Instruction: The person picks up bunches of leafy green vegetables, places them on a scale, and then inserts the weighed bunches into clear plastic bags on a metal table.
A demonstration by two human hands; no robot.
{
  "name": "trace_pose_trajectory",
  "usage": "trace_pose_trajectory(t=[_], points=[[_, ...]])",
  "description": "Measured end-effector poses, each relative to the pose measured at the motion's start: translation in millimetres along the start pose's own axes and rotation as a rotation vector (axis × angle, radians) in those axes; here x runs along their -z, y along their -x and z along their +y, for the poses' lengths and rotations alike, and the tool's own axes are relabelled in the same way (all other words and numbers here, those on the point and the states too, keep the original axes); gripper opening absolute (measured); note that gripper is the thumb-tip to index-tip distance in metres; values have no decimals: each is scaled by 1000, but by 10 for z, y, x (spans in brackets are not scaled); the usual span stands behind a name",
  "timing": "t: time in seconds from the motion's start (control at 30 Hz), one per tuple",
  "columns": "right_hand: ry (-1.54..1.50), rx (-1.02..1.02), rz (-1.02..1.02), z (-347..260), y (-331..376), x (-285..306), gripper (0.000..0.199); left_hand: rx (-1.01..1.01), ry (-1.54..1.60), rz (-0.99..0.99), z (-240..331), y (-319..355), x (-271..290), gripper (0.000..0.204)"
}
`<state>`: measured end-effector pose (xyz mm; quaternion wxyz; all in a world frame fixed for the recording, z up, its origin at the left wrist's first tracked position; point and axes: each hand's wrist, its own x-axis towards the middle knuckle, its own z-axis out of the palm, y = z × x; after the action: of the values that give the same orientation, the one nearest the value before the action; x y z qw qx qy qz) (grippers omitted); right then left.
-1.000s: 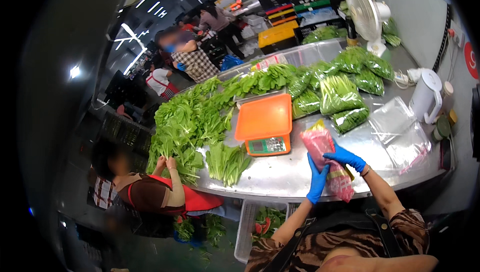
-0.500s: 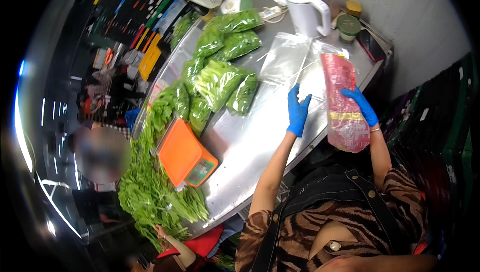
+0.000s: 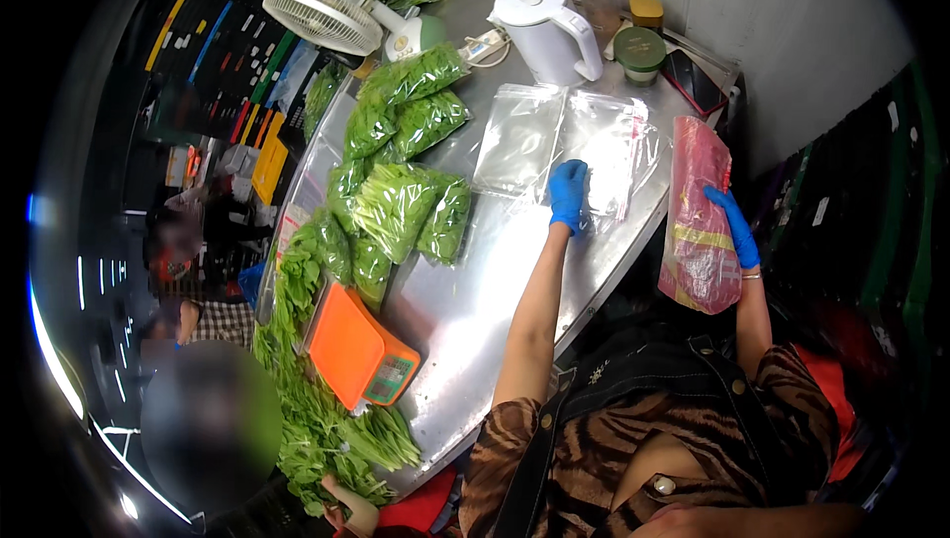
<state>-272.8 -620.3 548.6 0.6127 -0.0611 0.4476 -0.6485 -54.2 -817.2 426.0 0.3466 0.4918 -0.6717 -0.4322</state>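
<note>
My right hand [image 3: 734,226], in a blue glove, grips a pink, crinkled plastic package [image 3: 701,216] with a yellow band, held upright off the table's right edge. My left hand [image 3: 567,194], gloved alike, rests with fingers curled at the near edge of the clear plastic bags. What its fingers pinch, if anything, is hidden. One lot of clear bags [image 3: 520,137] lies flat left of that hand, and a second lot of clear bags [image 3: 606,142] with a red-edged strip lies to its right.
Bagged greens [image 3: 396,206] are heaped across the metal table [image 3: 475,330]. An orange scale [image 3: 346,345] stands beside loose leafy greens [image 3: 336,449]. At the back are a white fan [image 3: 327,13], a white kettle [image 3: 539,28], jars [image 3: 638,51] and a phone [image 3: 693,83]. Another person's hand [image 3: 341,498] touches the greens.
My left hand has moved away from me onto the bags, its spread fingers now curled. The clear bags lie flatter. My right hand still holds the pink package, and the view has shifted.
</note>
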Motion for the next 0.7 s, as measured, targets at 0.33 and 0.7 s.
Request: trace_pose_trajectory(t=[0.33,0.7], points=[[344,12,-285,-21,-297,-564,51,-77,-635,330,70,1651,1227,9],[1197,208,-1018,915,-461,-1754,88,444,-570,444,113,2721,1321,33]])
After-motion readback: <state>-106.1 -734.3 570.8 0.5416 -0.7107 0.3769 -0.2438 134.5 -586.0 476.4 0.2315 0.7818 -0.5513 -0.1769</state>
